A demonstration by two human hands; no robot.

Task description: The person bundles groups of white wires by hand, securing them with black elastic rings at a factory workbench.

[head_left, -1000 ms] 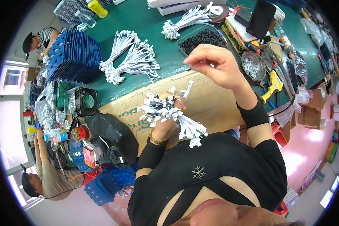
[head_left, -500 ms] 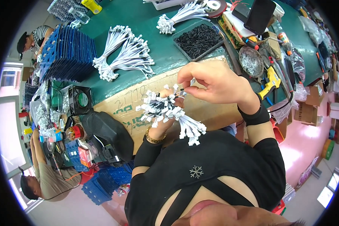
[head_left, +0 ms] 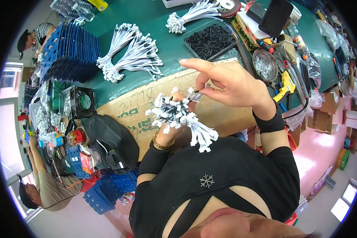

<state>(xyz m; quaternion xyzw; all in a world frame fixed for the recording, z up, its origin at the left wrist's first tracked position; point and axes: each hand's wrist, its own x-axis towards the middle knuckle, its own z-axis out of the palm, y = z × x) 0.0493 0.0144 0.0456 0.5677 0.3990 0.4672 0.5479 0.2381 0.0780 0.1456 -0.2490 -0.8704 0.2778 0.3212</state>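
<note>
Head view: left hand (head_left: 171, 137) closed around a bundle of white connector leads (head_left: 178, 115), held above the cardboard sheet (head_left: 146, 109) at the tabletop's near edge. Right hand (head_left: 232, 85) pinches one lead tip at the bundle's top, index finger extended.

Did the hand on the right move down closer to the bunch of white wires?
Yes. The right hand came down from above the black tray toward the white wire bundle that the left hand grips.

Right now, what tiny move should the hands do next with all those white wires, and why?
Probably the right hand should push the wire pinched at its fingertips down into the bundle of white wires gripped by the left hand, because that wire's tip already meets the bundle's top.
</note>
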